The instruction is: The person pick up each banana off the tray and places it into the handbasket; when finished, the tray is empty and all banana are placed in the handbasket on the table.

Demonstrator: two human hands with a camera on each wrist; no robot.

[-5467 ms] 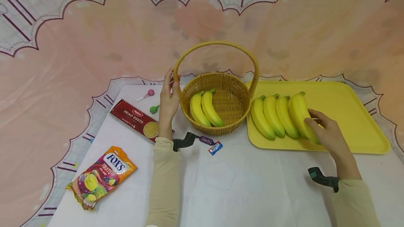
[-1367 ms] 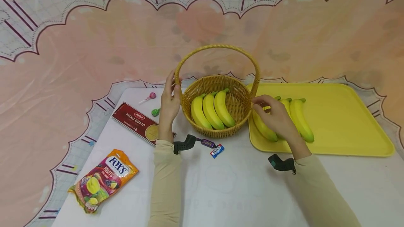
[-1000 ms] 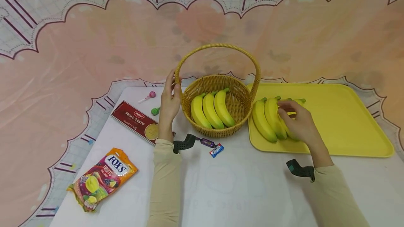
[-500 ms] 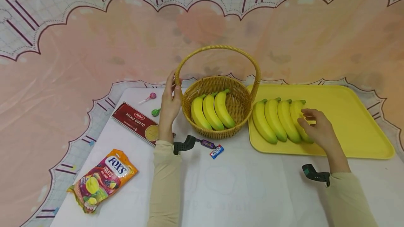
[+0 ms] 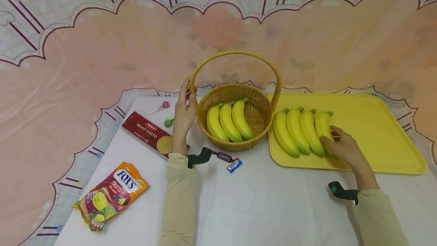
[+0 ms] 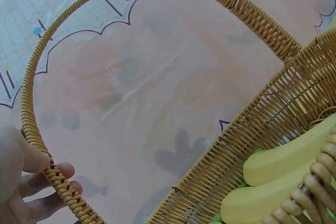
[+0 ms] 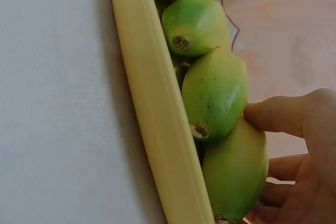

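Note:
My left hand grips the side of the wicker basket's handle, thumb in front and fingers behind. Inside the basket, 3 yellow bananas lie side by side at the left. Several more bananas stand in a slanted row on the left half of a yellow tray. My right hand pinches the rightmost banana of that row. In the right wrist view, the thumb is on its upper side and the fingers are on the opposite side, partly hidden behind it.
Left of the basket lie a red spaghetti pack, a pink lollipop, a green lollipop and an orange Fox's candy bag. Two small wrapped candies, one purple and one blue-red, lie before the basket.
A third banana has come into the basket. My right hand has moved rightward along the tray's row and now has thumb and fingers on the last banana. The left hand stays on the handle.

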